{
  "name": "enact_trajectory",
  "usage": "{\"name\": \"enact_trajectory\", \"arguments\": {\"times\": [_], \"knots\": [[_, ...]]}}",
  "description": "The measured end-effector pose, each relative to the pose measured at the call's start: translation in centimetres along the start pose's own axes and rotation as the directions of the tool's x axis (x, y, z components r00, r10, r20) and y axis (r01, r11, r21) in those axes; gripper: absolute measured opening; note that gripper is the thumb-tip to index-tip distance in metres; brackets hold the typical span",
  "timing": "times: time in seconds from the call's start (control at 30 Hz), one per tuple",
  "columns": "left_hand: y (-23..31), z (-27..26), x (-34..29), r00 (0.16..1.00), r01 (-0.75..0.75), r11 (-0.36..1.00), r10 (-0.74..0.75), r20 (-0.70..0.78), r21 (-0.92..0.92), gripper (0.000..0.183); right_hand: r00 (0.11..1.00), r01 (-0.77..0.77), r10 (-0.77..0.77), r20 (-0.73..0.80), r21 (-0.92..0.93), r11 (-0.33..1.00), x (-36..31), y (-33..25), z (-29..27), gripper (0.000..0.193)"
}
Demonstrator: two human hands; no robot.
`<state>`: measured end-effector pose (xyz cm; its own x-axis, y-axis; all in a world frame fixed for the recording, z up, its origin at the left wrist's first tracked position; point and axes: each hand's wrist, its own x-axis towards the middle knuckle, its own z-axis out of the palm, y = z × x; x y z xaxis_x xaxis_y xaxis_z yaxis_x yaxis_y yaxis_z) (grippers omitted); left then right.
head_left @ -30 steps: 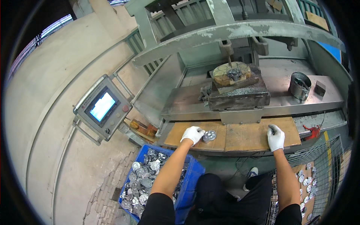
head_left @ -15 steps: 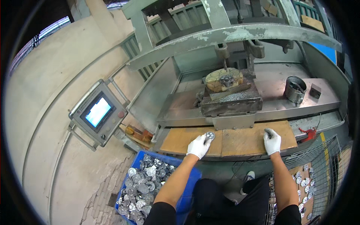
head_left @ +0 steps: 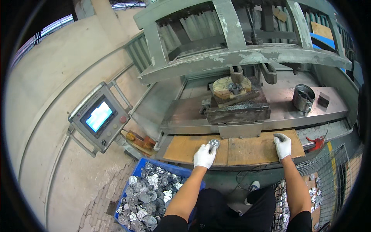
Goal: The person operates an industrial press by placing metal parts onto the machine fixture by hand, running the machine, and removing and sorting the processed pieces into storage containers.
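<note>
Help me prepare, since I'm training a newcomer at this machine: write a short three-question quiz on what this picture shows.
1. What is the left hand holding?
A) a screwdriver
B) a round metal part
C) a wooden stick
2. True or false: the blue bin is on the person's left and the wire basket on the right.
3. On the machine's metal table, what stands just left of the small dark block?

Key:
1. B
2. True
3. A metal container
</note>
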<state>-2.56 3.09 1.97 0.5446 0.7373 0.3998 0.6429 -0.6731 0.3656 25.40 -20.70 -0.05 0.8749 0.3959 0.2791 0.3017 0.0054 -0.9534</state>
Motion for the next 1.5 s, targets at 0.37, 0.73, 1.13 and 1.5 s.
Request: {"name": "enact_trajectory", "arguments": {"times": [0.37, 0.73, 1.13, 1.5], "knots": [[-0.1, 0.2, -0.1, 0.998, -0.028, 0.999, 0.026, -0.062, -0.033, 0.029, 0.999, 0.019, -0.018, 0.029, -0.056, 0.998, -0.9, 0.9, -0.1, 0.018], [-0.4, 0.5, -0.2, 0.992, -0.050, 0.997, 0.043, -0.116, -0.060, 0.027, 1.000, -0.004, 0.007, 0.028, -0.081, 0.997, -1.0, 1.0, 0.0, 0.019], [-0.5, 0.4, -0.3, 0.997, -0.025, 0.998, 0.021, -0.073, -0.062, 0.026, 1.000, 0.008, -0.005, 0.025, -0.091, 0.996, -1.2, 0.7, 0.1, 0.019], [-0.5, 0.5, -0.4, 0.999, -0.003, 0.998, 0.000, -0.052, -0.063, 0.027, 0.999, 0.041, -0.037, 0.033, -0.129, 0.991, -1.2, 0.6, 0.1, 0.019]]}}
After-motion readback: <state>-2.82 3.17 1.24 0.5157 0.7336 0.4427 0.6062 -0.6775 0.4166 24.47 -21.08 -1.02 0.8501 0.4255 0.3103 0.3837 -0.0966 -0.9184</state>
